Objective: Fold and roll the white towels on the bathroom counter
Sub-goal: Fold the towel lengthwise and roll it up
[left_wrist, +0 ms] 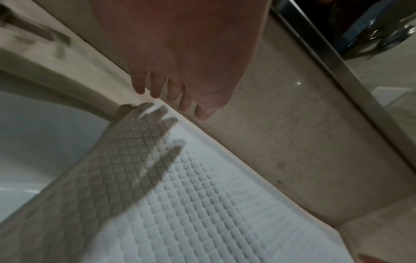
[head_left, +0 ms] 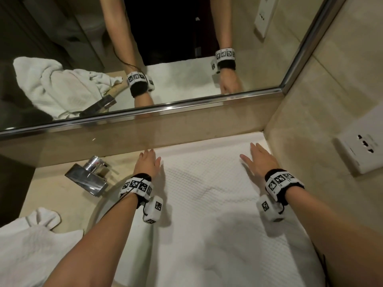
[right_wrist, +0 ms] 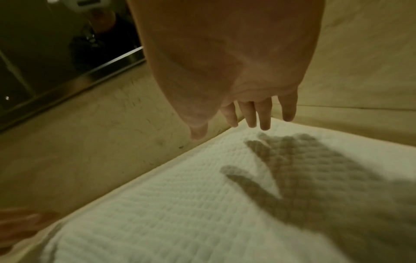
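Two white towels were in view: one waffle-weave towel (head_left: 207, 204) lay spread flat on the surface (head_left: 51, 195), reaching the back wall and the corner; one crumpled towel (head_left: 31, 241) lay to its left. Both hands, left hand (head_left: 147, 162) and right hand (head_left: 260, 160), hovered flat with fingers straight over its far edge, holding nothing. One chrome faucet (head_left: 89, 175) stood between the towels. No legible writing showed.

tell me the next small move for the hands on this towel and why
Probably lower both hands and pinch the far corners to start a fold toward the body. The towel lies flat, its far edge against the backsplash. The left hand and right hand hover open near those corners, casting shadows and holding nothing.
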